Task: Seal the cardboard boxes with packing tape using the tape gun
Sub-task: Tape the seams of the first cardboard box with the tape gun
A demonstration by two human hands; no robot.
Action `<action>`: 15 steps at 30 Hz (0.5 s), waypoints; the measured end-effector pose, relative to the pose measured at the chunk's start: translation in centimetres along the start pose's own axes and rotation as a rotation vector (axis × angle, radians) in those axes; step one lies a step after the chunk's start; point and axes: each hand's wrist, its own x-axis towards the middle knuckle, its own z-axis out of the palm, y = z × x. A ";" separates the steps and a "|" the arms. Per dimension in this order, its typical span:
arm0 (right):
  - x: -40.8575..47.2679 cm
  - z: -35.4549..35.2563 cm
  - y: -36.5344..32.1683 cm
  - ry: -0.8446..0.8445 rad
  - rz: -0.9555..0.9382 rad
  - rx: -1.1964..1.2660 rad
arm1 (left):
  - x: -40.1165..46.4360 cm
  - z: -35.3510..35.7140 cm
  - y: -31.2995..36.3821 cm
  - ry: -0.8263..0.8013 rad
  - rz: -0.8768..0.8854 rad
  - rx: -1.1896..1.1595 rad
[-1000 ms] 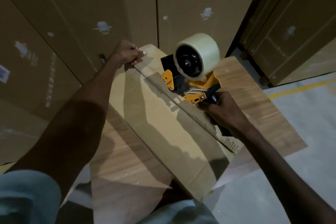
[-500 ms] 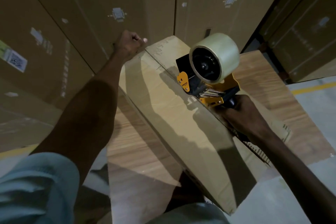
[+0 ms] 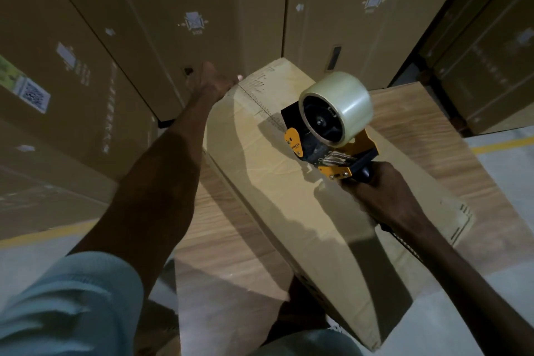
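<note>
We're mid-seam, tape gun on the box

We see the long cardboard box [image 3: 289,196] lying on the wooden table [image 3: 433,136], its long axis running from the upper centre of the frame down to the lower right. The right hand [image 3: 384,196] is wrapped round the handle of the tape gun [image 3: 326,136], which sits on the box top at centre right, nose aimed up-frame along that axis, clear roll on top. The left hand [image 3: 213,84] holds the box's far corner at upper centre, fingers hidden, so we cannot tell how they lie. We reckon the right hand, the nearer one, drives the gun along the seam line
</note>
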 end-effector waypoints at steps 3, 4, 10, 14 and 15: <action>0.1 0.3 0.4 -0.025 0.026 -0.005 | -2.0 -1.1 0.4 0.184 -0.040 0.274; 0.1 0.3 0.5 -0.045 0.027 0.009 | -3.0 -1.4 0.5 0.237 -0.024 0.299; 0.4 -0.2 0.6 -0.200 -0.019 0.116 | -7.6 0.6 1.0 0.134 0.363 0.278; 0.6 -0.3 0.7 -0.186 -0.055 0.090 | -7.5 2.0 0.6 -0.030 0.381 0.354; 0.6 -0.2 0.8 -0.173 -0.053 0.092 | -7.3 2.2 0.5 -0.045 0.376 0.416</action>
